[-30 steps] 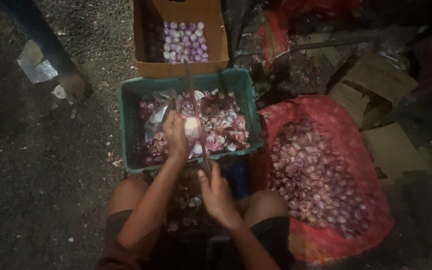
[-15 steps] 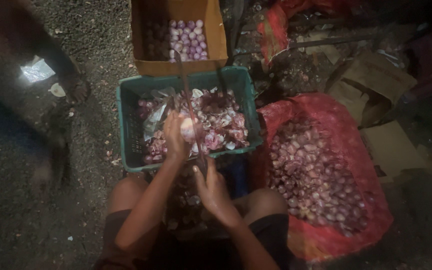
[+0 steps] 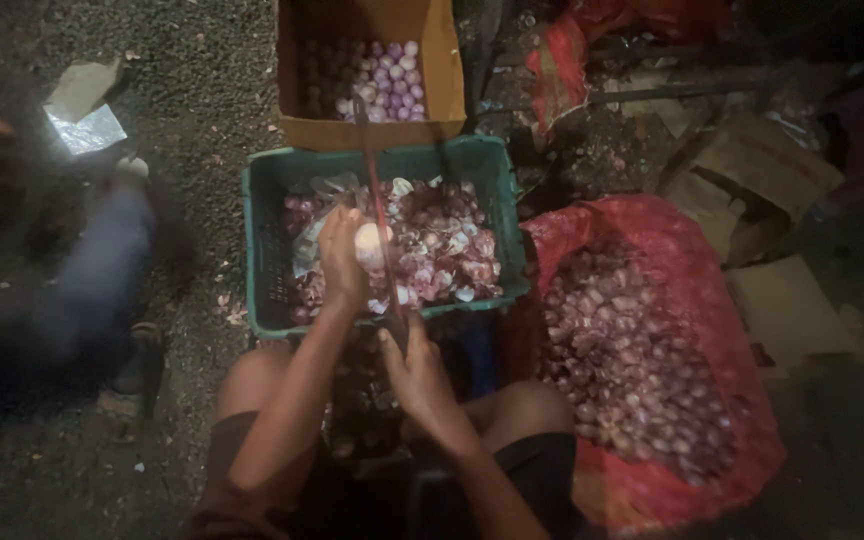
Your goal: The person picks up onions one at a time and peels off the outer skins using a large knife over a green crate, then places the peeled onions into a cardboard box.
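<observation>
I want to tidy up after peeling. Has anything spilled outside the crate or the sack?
Yes. Loose onion skins lie on the ground between the person's knees, below the green crate. A few scraps sit on the ground left of the crate. The onions in the red sack stay inside it.

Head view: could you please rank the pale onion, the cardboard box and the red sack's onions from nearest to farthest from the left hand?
1. Pale onion: held in the left hand.
2. Cardboard box: beyond, past the green crate.
3. Red sack's onions: farthest, off right.
</observation>
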